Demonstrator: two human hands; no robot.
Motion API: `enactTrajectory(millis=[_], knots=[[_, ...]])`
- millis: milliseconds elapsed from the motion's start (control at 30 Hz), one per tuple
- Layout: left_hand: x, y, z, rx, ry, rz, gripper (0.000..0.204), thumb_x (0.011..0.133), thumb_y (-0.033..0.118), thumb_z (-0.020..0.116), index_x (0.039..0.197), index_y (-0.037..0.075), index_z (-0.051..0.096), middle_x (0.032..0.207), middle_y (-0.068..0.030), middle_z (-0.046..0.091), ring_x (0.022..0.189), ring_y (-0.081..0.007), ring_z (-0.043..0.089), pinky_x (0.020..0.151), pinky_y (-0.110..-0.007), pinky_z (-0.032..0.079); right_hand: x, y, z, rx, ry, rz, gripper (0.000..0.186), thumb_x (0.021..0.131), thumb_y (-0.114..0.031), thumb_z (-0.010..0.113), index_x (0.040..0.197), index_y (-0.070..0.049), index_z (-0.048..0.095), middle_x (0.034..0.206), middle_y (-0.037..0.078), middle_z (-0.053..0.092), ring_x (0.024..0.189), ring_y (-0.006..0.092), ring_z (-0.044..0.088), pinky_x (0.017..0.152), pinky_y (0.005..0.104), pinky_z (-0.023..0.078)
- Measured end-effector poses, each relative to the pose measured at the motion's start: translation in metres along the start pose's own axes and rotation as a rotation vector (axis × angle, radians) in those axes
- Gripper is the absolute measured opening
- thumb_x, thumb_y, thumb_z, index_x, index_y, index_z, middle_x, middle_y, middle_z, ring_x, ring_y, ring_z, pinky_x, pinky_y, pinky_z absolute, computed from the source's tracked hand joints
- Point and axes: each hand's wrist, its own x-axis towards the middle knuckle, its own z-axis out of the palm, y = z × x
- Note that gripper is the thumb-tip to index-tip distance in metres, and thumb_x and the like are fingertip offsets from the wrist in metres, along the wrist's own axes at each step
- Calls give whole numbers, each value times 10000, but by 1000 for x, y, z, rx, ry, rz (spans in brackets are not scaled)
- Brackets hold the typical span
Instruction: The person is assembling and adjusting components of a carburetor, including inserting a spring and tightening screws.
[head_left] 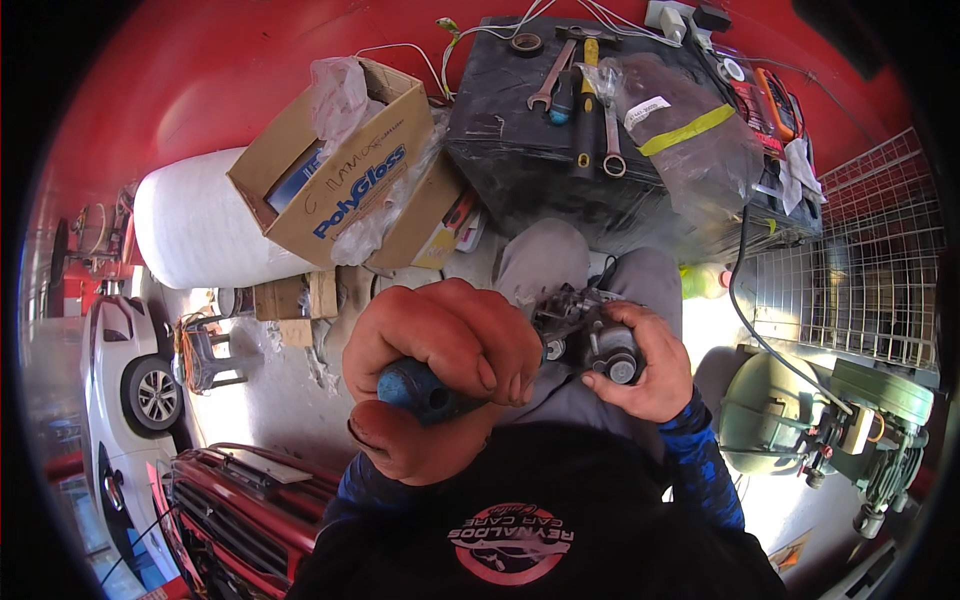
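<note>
Close to the camera, my left hand (440, 350) is closed round the blue handle of a screwdriver (410, 390). The handle's end, with a hole in it, points towards me; the shaft is hidden. My right hand (645, 365) grips a dark metal mechanical assembly (575, 325) over my lap, its thumb and fingers round a cylindrical housing (617, 360). The assembly has small brackets and fittings on its left. Both hands are near each other, but I cannot tell whether the screwdriver touches the assembly.
Ahead, a dark box-like bench (490, 100) carries wrenches (612, 140), a hammer (590, 33), a tape roll (525, 43), a plastic bag (685, 130) and an orange multimeter (780, 105). A cardboard box (400, 150) stands left; a green compressor (780, 410) and wire rack (850, 240) stand right.
</note>
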Motion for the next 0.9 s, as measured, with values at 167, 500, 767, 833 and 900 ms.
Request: enactTrajectory(millis=[167,500,767,833,900], knots=[[-3,-4,-8,77,3,-64,665,938,662,606,904,0,559,761,-122,599,639,-187,589,593,-305,481,13,-1,-3,-8,-38,99,714,682,-228,908,1282,11,603,1191,190,697,1099,317,699,961,383,529],[-1,-3,-10,60,50,-122,647,958,623,629,901,-18,563,784,-127,590,675,-162,572,625,-287,469,16,4,-5,32,-78,115,698,722,-226,894,1308,-2,586,1106,150,730,1017,251,729,911,349,547],[-1,-8,-7,176,-27,-112,625,1006,650,492,928,31,486,784,-115,519,625,-187,508,580,-345,468,18,1,-5,96,-98,200,738,688,-283,903,1289,16,597,1181,190,676,1115,360,657,973,421,516],[-2,-10,-6,85,46,-106,629,972,596,625,914,-27,553,801,-133,576,681,-171,575,629,-299,481,19,0,-6,90,-96,193,738,688,-285,902,1289,17,598,1179,189,677,1118,361,656,974,423,515],[-2,-13,-7,93,50,-102,631,973,597,622,913,-27,552,804,-132,576,677,-172,576,626,-298,481,20,1,-7,84,-96,184,738,688,-287,901,1289,17,598,1177,187,679,1120,362,655,974,425,515]])
